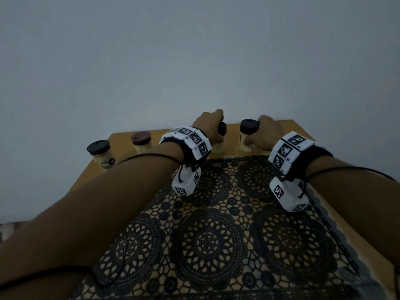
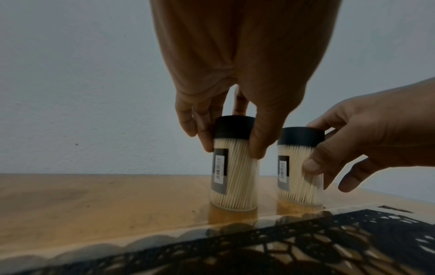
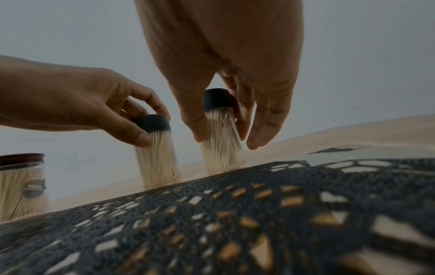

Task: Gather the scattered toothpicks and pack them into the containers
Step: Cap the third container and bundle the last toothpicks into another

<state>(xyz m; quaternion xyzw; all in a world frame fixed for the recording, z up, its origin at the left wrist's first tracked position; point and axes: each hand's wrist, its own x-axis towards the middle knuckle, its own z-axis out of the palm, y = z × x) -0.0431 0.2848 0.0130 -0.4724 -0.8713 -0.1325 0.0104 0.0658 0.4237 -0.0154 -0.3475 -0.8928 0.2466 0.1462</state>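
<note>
Home – lace mat [image 1: 227, 234] on wooden table [image 1: 121, 165], plain wall [image 1: 194, 50].

A plain pale grey-blue wall [image 1: 194, 57] fills the back of the scene, bare but for a few small dark specks. Against it stands a wooden counter [image 1: 95, 178] with a glossy top, partly covered by a dark lace-patterned mat [image 1: 216, 245]. The light is dim and even.

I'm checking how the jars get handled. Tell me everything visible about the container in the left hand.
The container in the left hand is a clear plastic cylinder packed with pale toothpicks, closed by a black cap, with a dark label down one side. It stands upright on the wooden table, just beyond the black lace mat. The left hand grips it from above, thumb and fingers on opposite sides. A second, similar jar stands apart to its right.
</note>
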